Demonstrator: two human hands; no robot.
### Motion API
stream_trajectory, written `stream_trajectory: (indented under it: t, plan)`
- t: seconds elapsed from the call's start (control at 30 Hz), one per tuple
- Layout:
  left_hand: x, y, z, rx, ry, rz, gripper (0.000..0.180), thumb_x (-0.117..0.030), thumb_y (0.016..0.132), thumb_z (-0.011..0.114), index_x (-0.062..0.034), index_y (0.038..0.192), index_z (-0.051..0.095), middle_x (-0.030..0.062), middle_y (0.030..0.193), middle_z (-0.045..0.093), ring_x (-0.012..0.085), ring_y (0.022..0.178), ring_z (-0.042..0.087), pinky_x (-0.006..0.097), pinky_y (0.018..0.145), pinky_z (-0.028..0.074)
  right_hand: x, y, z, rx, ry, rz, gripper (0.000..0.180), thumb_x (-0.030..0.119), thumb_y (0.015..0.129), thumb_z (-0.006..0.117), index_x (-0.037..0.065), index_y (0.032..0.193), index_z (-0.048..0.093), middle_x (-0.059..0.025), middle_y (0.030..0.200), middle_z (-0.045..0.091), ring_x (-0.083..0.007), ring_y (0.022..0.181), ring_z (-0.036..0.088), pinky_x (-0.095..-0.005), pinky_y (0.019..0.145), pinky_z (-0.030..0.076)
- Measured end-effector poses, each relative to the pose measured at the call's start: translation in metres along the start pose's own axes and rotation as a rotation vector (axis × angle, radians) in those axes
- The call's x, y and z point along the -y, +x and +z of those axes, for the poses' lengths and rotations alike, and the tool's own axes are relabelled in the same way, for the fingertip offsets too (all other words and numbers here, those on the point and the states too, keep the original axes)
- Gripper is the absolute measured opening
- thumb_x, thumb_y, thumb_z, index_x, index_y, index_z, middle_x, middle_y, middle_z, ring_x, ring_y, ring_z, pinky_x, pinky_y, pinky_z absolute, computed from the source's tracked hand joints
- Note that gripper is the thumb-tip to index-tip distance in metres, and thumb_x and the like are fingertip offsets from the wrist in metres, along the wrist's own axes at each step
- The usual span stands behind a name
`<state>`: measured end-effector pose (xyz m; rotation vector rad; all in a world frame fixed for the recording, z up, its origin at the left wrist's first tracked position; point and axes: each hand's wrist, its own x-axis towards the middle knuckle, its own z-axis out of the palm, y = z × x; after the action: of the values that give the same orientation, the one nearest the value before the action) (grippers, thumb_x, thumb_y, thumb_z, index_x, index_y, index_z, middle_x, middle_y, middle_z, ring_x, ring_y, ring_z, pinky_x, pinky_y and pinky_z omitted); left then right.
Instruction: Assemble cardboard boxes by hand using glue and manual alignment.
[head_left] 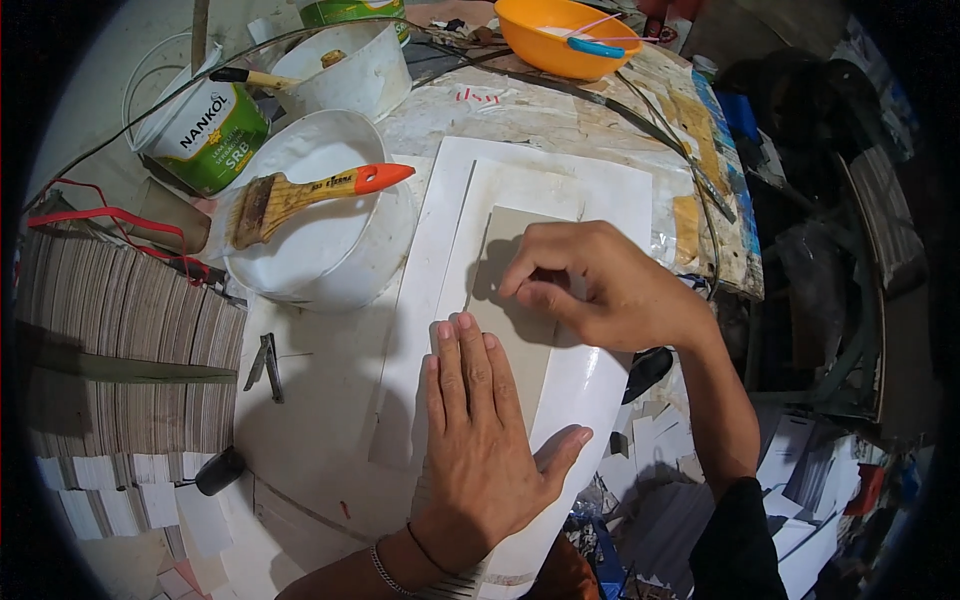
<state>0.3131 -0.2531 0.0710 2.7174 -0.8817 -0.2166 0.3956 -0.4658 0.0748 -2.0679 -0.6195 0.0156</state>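
Note:
My left hand (478,430) lies flat, fingers stretched out, on a narrow grey board (525,375). Over the same board is my right hand (600,285), its fingers curled in toward the thumb and throwing a shadow on the board. Whether anything small is between those fingers I cannot make out. Beneath the grey board lie white sheets (622,190), one on another, on the worktop. To the left, a wide brush (290,203) with a wooden handle and orange tip rests across a white tub (395,235) of white paste.
At the far left stand stacked grey boards (120,330) and a green-and-white bucket (215,130). Another white tub (370,75) holds a second brush (255,78). An orange bowl (545,35) sits at the back. A black cylinder (220,470) and a dark metal clip-like piece (265,370) lie left.

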Motion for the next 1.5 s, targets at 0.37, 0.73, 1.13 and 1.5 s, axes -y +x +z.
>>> stream_trajectory:
  t: [0.37,0.73,1.13,1.5]
  plan:
    - [0.000,0.000,-0.001,-0.031,-0.027,0.017,0.110,-0.059,0.093,0.065,0.0237,0.150,0.020,0.0448,0.160,0.013,0.0565,0.153,0.012,0.060,0.124,0.015,-0.010,-0.001,0.007,0.126,-0.002,-0.047,0.012,0.000,0.088,0.066,0.002,0.100,0.070,-0.0087,0.089,0.064,-0.0215,0.082,0.060,-0.0347,0.068,0.049]
    - [0.000,-0.001,0.000,-0.024,-0.042,0.017,0.110,-0.056,0.093,0.066,0.0244,0.150,0.017,0.0470,0.159,0.011,0.0579,0.153,0.010,0.061,0.124,0.013,-0.003,-0.004,0.007,0.133,0.053,0.031,0.009,-0.001,0.086,0.065,-0.002,0.094,0.069,-0.0138,0.089,0.063,-0.0294,0.087,0.062,-0.0400,0.079,0.050]
    - [0.000,-0.001,0.000,-0.031,-0.037,0.018,0.110,-0.056,0.094,0.066,0.0240,0.150,0.017,0.0463,0.160,0.011,0.0571,0.153,0.010,0.060,0.124,0.014,-0.009,-0.008,0.013,0.063,0.029,-0.028,0.009,0.001,0.086,0.066,-0.002,0.093,0.071,-0.0122,0.089,0.065,-0.0293,0.088,0.062,-0.0401,0.080,0.051]
    - [0.000,-0.002,-0.002,-0.013,-0.037,0.004,0.103,-0.057,0.099,0.054,0.0244,0.151,0.017,0.0455,0.161,0.011,0.0550,0.154,0.009,0.058,0.126,0.010,-0.002,-0.007,0.013,0.070,0.059,0.053,0.010,0.003,0.086,0.066,0.001,0.093,0.073,-0.0102,0.088,0.065,-0.0283,0.091,0.062,-0.0402,0.082,0.050]
